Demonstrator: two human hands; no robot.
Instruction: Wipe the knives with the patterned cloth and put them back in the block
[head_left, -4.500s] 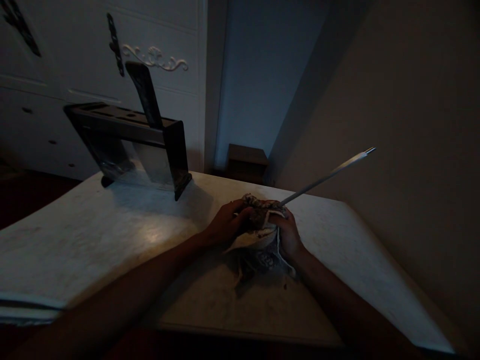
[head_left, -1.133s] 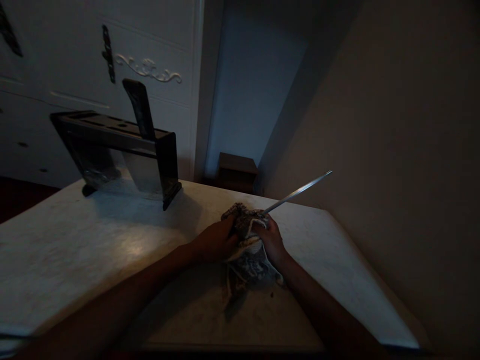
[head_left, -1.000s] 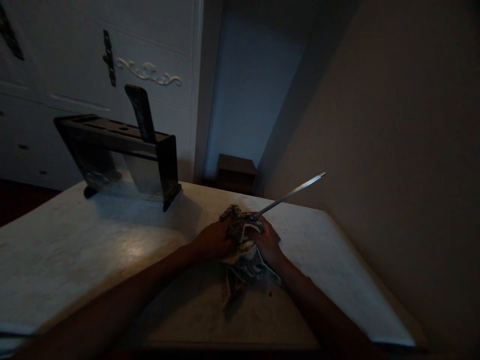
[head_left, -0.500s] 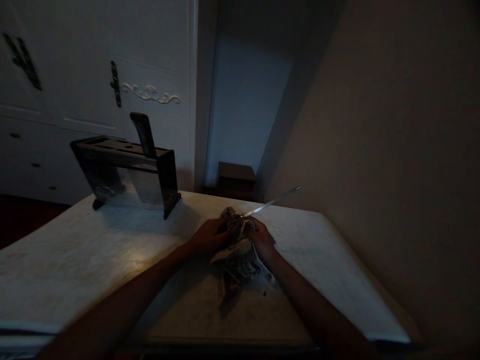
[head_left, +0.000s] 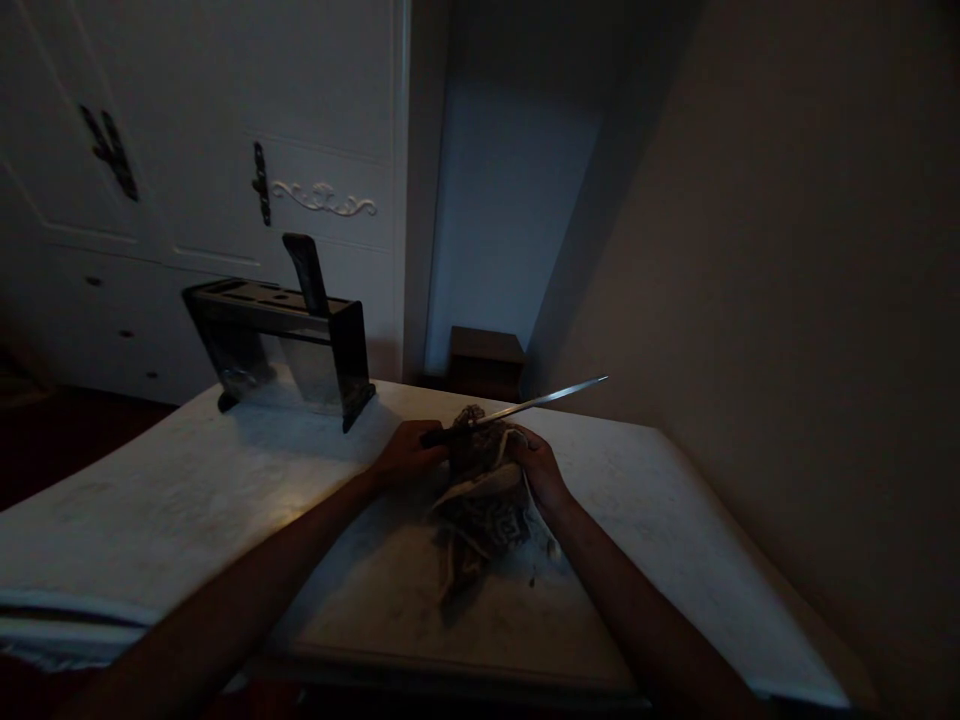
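Note:
My left hand (head_left: pixel 409 455) is closed round the dark handle of a knife (head_left: pixel 551 395). The long, narrow blade points right and slightly up, above the table. My right hand (head_left: pixel 541 470) grips a brown patterned cloth (head_left: pixel 484 515) with pale fringe, bunched just below the blade. Loose folds of the cloth hang toward me, and part of it rises behind the knife. Whether the cloth touches the blade I cannot tell. At the back left stands a knife block (head_left: pixel 349 350) with clear sides, one black knife handle (head_left: pixel 306 275) sticking up from it.
Under my hands is a pale table (head_left: pixel 172 500) with a marbled top. A white cabinet (head_left: pixel 330 100) with dark handles stands behind it. To the right runs a bare wall (head_left: pixel 787 250). A small brown box-like piece (head_left: pixel 487 345) sits beyond the far edge.
The knife's dark handle now shows in my left hand, clear of the cloth that covered it before. My left hand has drawn a little away from the cloth. The view has shifted slightly left.

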